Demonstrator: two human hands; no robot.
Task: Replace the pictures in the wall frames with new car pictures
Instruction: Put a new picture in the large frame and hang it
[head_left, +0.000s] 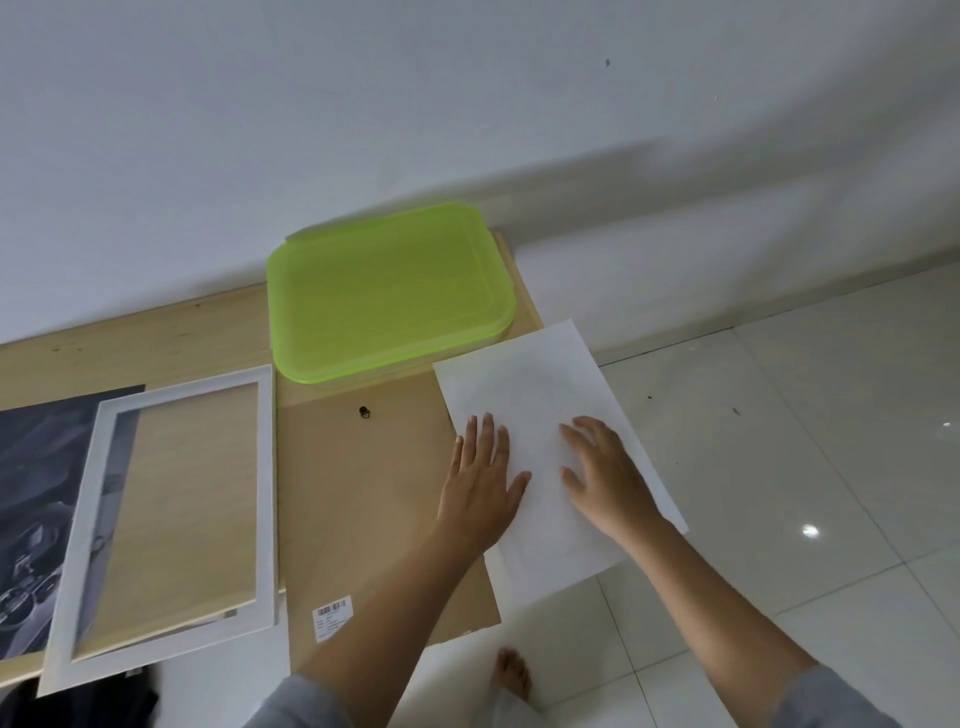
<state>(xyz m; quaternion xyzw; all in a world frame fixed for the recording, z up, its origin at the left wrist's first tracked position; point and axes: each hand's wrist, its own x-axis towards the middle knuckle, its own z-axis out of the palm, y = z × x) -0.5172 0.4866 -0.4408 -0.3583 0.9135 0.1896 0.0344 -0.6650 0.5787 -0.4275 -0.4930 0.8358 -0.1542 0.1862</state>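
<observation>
A white sheet (524, 379) lies blank side up at the right end of the wooden table (156, 338), part of it hanging past the table's edge. My left hand (480, 478) lies flat on its left edge with fingers straight. My right hand (602, 473) rests on the sheet with fingers spread. Under the sheet's left side lies the brown frame backing board (363, 493), with a small black hanger (365, 412) and a barcode label (332, 616). The white picture frame (83, 545) lies empty to the left, over a dark car picture (36, 493).
A clear box with a green lid (389, 291) stands at the back of the table against the white wall. White floor tiles (779, 467) spread to the right. A bare foot (511, 673) stands on the floor below the table's edge.
</observation>
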